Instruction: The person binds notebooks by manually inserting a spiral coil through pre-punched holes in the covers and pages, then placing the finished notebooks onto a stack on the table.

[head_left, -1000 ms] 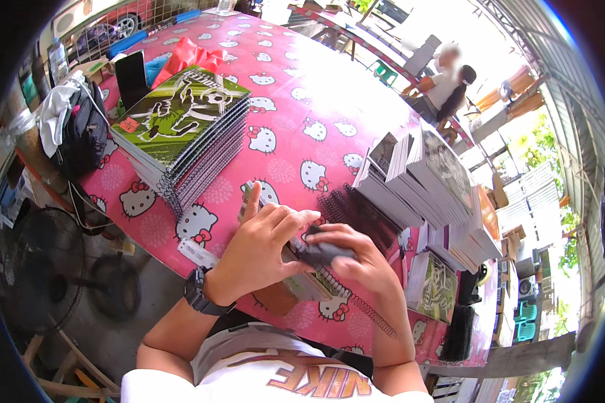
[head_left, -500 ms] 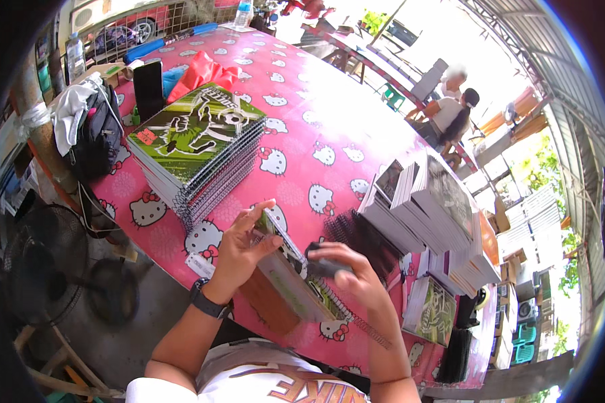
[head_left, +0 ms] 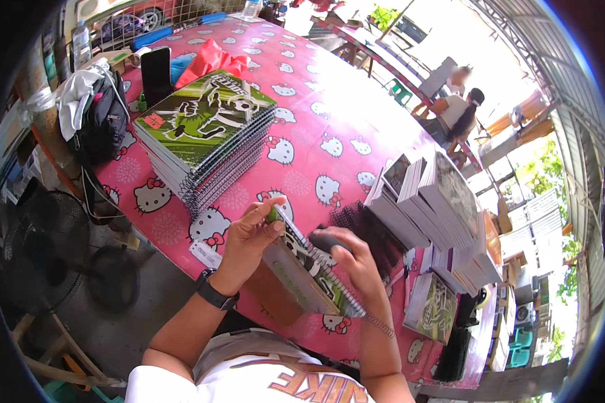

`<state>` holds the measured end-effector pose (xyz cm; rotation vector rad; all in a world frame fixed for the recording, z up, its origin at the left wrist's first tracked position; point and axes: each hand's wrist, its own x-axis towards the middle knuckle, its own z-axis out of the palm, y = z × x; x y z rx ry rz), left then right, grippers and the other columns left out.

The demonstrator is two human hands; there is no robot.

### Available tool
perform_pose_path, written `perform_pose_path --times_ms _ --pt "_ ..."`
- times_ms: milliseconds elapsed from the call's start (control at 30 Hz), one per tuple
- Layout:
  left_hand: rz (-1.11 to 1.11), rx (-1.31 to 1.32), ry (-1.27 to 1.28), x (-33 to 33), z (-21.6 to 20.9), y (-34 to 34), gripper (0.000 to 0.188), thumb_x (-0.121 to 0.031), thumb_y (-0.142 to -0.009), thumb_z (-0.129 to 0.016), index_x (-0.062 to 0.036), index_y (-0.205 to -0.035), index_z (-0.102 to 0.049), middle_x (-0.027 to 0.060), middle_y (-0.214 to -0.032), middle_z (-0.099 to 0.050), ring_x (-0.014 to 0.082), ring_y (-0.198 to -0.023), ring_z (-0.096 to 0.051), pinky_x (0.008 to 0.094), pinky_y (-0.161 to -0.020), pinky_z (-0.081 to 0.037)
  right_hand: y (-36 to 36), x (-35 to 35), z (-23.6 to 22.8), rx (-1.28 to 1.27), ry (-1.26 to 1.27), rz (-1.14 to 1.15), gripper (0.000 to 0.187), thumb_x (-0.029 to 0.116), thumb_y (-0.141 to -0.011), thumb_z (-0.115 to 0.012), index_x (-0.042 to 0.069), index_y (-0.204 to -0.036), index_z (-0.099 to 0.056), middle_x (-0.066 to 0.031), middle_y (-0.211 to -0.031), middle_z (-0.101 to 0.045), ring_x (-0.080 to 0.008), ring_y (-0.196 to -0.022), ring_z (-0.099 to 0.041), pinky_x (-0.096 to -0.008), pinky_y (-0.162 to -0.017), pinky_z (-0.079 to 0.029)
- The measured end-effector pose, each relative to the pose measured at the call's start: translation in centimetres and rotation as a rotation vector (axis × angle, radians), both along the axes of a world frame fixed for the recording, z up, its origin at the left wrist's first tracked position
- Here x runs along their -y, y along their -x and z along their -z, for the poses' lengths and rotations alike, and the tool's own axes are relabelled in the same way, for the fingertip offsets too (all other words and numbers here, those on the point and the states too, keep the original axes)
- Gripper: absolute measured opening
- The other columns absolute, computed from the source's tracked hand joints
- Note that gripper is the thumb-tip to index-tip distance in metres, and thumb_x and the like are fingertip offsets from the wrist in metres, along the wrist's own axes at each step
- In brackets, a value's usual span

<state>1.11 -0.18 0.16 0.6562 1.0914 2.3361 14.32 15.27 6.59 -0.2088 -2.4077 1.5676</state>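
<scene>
My left hand (head_left: 254,235) grips the upper end of a green-covered notebook (head_left: 301,274), tilted on its edge near the front of the table, thumb and fingers pinching it. Along its spine runs a spiral coil (head_left: 336,282), whose loose tail reaches past the lower corner beside my right wrist. My right hand (head_left: 353,260) is closed around a small dark object (head_left: 326,241), held against or close to the coil; its kind is unclear. A brown board (head_left: 269,289) lies under the notebook. Beyond my right hand is a heap of black coils (head_left: 363,232).
A stack of coil-bound notebooks (head_left: 205,124) stands at the left, by a black phone (head_left: 156,75). Stacks of unbound books (head_left: 444,201) and a green-covered pile (head_left: 431,309) stand right. A fan (head_left: 50,248) is left of the table. Two people (head_left: 458,107) sit farther off.
The view has shifted slightly. My right hand has moved a little up and right with the dark object, and the coil now shows more plainly along the spine. My left hand keeps its grip.
</scene>
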Motion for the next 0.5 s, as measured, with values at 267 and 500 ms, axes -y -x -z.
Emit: perform_pose_path --times_ms 267,500 --pt "0.005 -0.069 0.129 0.3 0.3 0.1 0.037 -0.007 -0.085 -0.063 -0.0050 -0.122 -0.058 -0.0055 -0.090 -0.044 0.0043 -0.082 -0.042 0.0194 -0.074 -0.038 1.3 -1.5 0.0 0.098 0.007 0.018 0.059 0.049 -0.081 -0.055 -0.003 -0.109 -0.064 -0.0167 -0.113 -0.060 -0.0253 -0.113 -0.050 -0.0366 -0.097 -0.036" --pt "-0.016 -0.118 0.206 0.2 -0.1 0.3 0.038 -0.007 -0.085 -0.065 -0.0046 -0.122 -0.058 -0.0056 -0.090 -0.044 0.0044 -0.082 -0.042 0.0199 -0.073 -0.037 2.4 -1.2 0.7 0.112 0.001 0.088 0.055 0.044 -0.082 -0.057 -0.003 -0.110 -0.063 -0.0166 -0.114 -0.059 -0.0217 -0.109 -0.052 -0.0353 -0.094 -0.039"
